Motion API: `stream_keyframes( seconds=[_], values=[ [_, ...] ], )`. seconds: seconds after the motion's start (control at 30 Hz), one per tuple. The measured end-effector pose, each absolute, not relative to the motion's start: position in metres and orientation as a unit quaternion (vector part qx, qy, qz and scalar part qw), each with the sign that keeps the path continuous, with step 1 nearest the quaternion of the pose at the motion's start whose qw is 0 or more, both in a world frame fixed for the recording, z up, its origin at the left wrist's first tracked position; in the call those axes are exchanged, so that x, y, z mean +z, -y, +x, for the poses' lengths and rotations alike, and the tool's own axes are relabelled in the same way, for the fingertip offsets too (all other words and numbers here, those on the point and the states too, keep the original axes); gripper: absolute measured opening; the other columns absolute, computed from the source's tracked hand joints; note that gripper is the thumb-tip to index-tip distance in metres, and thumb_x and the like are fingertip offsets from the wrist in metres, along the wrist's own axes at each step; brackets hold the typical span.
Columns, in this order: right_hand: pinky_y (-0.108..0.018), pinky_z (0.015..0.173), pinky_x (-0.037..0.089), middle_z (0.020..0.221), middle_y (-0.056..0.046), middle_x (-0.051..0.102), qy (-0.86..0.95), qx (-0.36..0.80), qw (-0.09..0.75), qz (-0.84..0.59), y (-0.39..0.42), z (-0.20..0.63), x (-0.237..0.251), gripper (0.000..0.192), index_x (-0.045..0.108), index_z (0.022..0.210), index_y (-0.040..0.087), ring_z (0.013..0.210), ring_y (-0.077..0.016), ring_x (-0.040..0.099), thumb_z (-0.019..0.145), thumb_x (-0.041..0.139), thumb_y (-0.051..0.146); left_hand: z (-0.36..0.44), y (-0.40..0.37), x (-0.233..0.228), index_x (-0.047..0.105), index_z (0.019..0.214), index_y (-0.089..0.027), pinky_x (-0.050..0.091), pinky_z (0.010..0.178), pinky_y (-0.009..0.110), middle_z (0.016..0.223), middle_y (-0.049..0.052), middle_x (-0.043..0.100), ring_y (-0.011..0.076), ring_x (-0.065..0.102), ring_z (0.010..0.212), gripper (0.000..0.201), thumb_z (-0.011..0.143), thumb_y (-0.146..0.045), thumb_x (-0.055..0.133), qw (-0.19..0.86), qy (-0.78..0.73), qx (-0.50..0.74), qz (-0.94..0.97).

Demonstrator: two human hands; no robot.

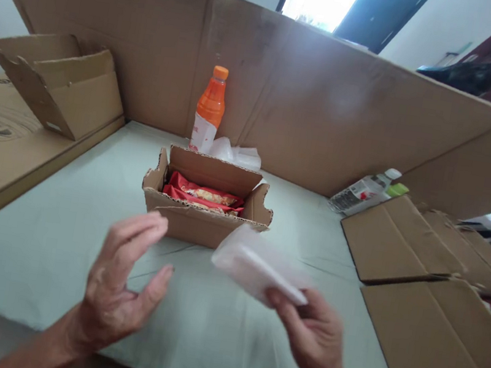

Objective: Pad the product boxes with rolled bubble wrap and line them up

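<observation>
Right hand (318,339) pinches a clear packet (256,263) at its 5 o'clock corner — light, soft, likely slippery. Left hand (120,285) is open, empty; the box (202,224) sits at 12 o'clock.

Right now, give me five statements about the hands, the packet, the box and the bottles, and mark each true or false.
1. The right hand holds a pale packet. True.
2. The left hand grips the orange bottle. False: it is open and holds nothing; the bottle stands behind the small cardboard box.
3. The small cardboard box holds red snack packs. True.
4. The orange bottle lies on its side. False: it stands upright.
5. A white-capped bottle lies tilted at the right, against the cardboard wall. True.
</observation>
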State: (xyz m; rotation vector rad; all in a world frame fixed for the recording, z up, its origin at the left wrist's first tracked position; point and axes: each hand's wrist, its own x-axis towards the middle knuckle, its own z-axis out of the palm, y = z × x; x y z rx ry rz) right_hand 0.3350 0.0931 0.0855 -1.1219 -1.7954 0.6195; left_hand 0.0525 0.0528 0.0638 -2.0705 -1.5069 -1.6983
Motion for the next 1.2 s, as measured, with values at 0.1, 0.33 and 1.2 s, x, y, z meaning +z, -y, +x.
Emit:
stream_keyframes(
  seconds=[0.1,0.33,1.2],
  values=[
    [-0.028,0.057,0.053,0.078,-0.002,0.072,0.720,0.140,0.489,-0.473,-0.127,0.341,0.118,0.017,0.073,0.095,0.024,0.066,-0.0186,0.066,0.084,0.076,0.036,0.034,-0.087,0.090,0.043,0.149,-0.022,0.043,0.113,0.056,0.134,0.014,0.061,0.0340,0.051,0.136,0.076,0.079,-0.008,0.070,0.159,0.498,-0.493,-0.696],
    [-0.027,0.061,0.050,0.079,0.002,0.069,0.819,0.090,0.383,-0.418,-0.182,0.312,0.166,0.011,0.065,0.093,0.026,0.066,-0.0142,0.063,0.089,0.070,0.035,0.032,-0.098,0.059,0.055,0.133,-0.020,0.045,0.111,0.053,0.098,0.005,0.074,0.0232,0.069,0.103,0.060,0.078,0.002,0.063,0.153,0.458,-0.470,-0.739],
    [-0.028,0.062,0.030,0.085,-0.004,0.073,0.918,0.095,-0.275,-0.268,-0.239,0.207,0.157,0.025,0.074,0.091,0.022,0.076,-0.0177,0.061,0.091,0.051,0.013,0.039,-0.098,0.053,0.063,0.110,-0.010,0.046,0.104,0.054,0.091,0.010,0.073,0.0212,0.067,0.092,0.036,0.077,0.005,0.064,0.150,0.454,-0.521,-0.707]
  ],
)
